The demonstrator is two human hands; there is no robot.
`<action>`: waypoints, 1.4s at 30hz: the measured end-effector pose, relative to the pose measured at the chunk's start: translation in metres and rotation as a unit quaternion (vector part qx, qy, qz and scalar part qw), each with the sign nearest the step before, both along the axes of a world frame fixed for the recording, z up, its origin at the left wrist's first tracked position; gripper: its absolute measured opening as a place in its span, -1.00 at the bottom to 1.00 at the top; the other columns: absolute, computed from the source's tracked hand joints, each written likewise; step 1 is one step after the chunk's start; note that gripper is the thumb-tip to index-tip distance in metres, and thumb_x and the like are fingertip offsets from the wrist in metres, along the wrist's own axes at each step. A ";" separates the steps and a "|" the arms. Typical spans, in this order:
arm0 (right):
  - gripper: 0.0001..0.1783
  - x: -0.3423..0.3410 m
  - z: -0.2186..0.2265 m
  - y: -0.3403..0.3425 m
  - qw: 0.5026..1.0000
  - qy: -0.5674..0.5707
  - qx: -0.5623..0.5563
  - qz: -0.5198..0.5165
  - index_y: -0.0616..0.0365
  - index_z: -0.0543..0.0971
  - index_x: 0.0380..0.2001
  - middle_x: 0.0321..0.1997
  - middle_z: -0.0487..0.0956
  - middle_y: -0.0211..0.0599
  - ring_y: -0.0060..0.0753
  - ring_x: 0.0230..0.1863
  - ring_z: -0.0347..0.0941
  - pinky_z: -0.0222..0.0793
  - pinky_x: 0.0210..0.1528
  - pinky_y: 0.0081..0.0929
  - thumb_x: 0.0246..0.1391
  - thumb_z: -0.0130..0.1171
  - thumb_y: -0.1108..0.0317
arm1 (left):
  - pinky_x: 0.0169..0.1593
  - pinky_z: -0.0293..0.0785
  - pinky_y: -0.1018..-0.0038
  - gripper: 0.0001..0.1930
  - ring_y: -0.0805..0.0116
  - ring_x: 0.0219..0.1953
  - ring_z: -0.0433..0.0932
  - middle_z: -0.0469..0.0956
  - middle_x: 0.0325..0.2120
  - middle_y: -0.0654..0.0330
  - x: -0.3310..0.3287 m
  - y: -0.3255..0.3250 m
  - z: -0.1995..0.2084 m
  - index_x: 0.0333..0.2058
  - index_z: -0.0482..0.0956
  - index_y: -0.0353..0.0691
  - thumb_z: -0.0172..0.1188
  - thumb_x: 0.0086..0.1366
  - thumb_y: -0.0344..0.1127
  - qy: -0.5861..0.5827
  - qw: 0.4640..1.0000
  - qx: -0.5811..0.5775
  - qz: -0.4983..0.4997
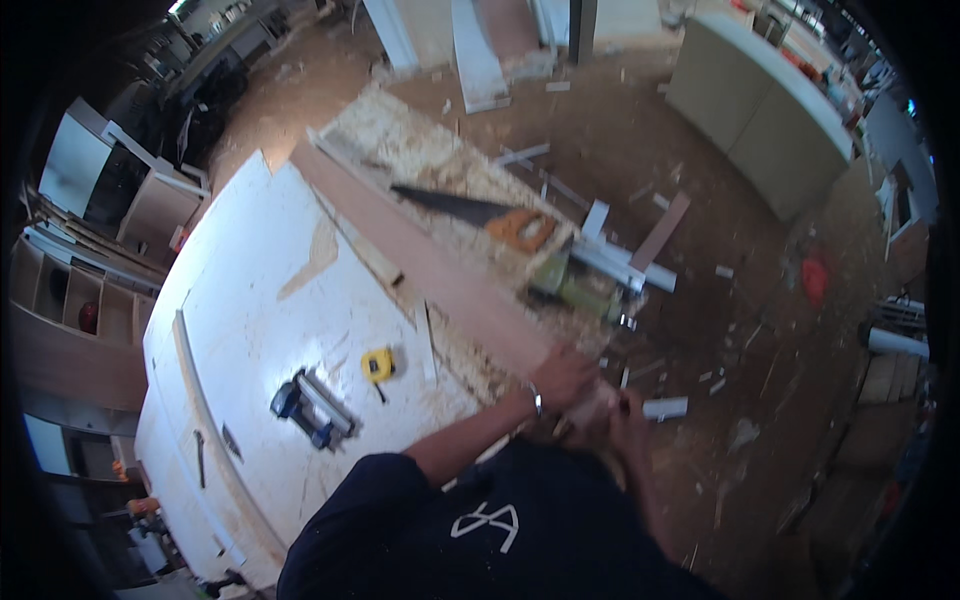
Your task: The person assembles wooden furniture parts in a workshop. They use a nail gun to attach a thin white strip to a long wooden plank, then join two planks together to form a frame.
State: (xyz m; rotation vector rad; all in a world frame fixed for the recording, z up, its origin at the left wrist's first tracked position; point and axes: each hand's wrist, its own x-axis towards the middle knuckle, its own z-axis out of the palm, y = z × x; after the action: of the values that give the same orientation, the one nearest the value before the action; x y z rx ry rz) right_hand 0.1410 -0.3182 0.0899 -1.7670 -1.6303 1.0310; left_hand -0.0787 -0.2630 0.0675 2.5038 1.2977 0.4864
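Observation:
A long, narrow wooden board (430, 255) runs diagonally from the far left of the worktable to just in front of me. My left hand (565, 380), with a metal band at the wrist, is closed over its near end. Close beside it, my right hand (628, 420) is at the tip of the board with its fingers bent together; what they pinch is too dim to make out. Beyond my hands, a handsaw (520, 228) with an orange-brown handle lies on the rough wood sheet. A green tool (575, 290), partly blurred, rests near that sheet's right edge.
On the white tabletop (240, 300) lie a yellow tape measure (378, 365), a blue-and-grey nail gun (315, 408) and a long wood strip (215, 440). Offcuts (660, 235) litter the brown floor at right. A large panelled cabinet (760, 120) stands at the far right.

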 end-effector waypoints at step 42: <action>-0.55 -0.043 -0.011 -0.024 0.983 0.090 0.054 -0.151 0.34 0.60 -0.06 -0.15 0.65 -0.02 -0.23 -0.09 0.57 0.45 0.00 -0.31 0.28 0.20 0.10 | -0.09 0.59 0.32 -0.44 0.17 -0.13 0.64 0.59 -0.07 -0.04 -0.229 0.066 -0.053 0.13 0.39 -0.49 0.29 0.27 -0.23 -0.717 0.480 -0.037 0.504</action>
State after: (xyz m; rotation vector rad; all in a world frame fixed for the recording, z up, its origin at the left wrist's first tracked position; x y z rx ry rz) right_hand 0.0983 -0.3417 0.0785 -1.7279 -1.2404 0.9118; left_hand -0.3082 -0.1973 0.0147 0.1646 1.4568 1.9707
